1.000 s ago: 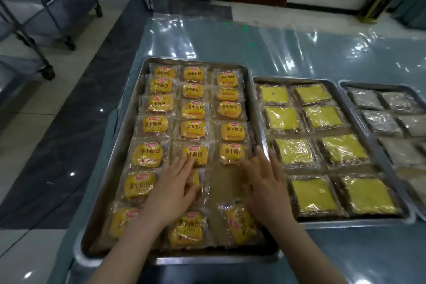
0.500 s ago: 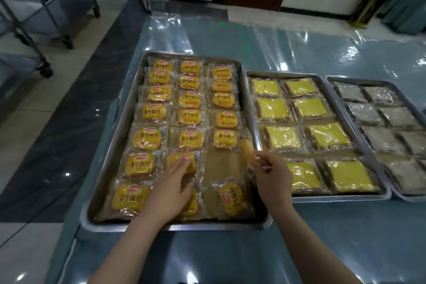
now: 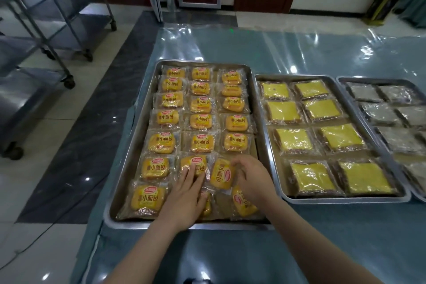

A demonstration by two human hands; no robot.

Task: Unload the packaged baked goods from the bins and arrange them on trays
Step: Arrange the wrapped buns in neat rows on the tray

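While pinning bread packet (image 3: 196, 165) under flat left hand (image 3: 184, 193), pinching sideways packet (image 3: 221, 175) with right hand (image 3: 253, 180) near tray's (image 3: 136, 145) front edge, likely needing straightening next.

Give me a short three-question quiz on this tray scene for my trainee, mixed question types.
1. True or false: the right hand grips a bun packet turned sideways in the left tray.
2. How many yellow square cakes lie in the middle tray? A 6, B 8, C 10.
3. Fill in: the left hand presses flat on another packet in the left tray's ___ column.
Key: 1 true; 2 B; 3 middle.
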